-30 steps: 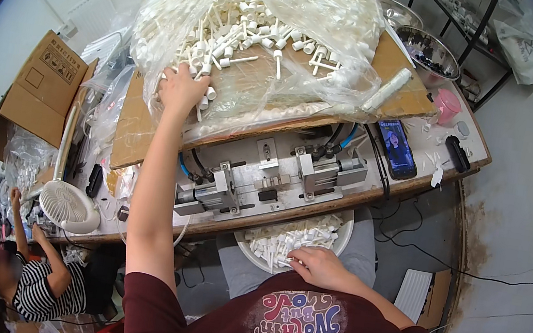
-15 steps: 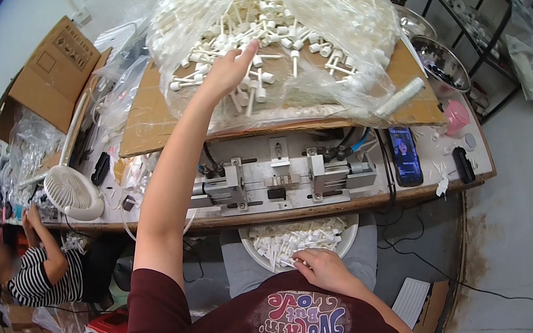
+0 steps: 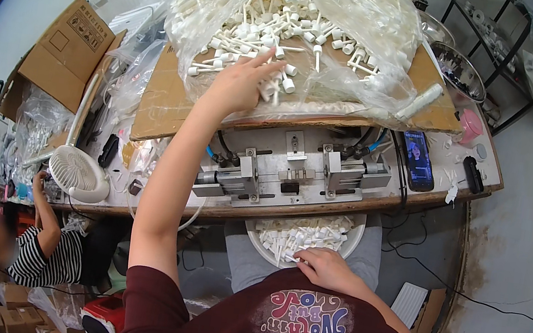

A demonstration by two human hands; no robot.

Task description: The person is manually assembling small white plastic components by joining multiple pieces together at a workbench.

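The metal fixture [image 3: 300,174] is mounted on the counter [image 3: 492,166]. White stemmed parts [image 3: 288,18] lie heaped beyond the fixture, in an open clear bag [image 3: 371,17] on a cardboard sheet [image 3: 162,106]. The left hand [image 3: 241,81] is positioned beyond the fixture's left half, fingers spread wide at the nearest parts. The right hand [image 3: 325,268] is on the fixture's near side, fingers bent at a bowl [image 3: 355,238] of white pieces [image 3: 301,237]; whether it grips one cannot be determined. A phone [image 3: 418,163] lies right of the fixture.
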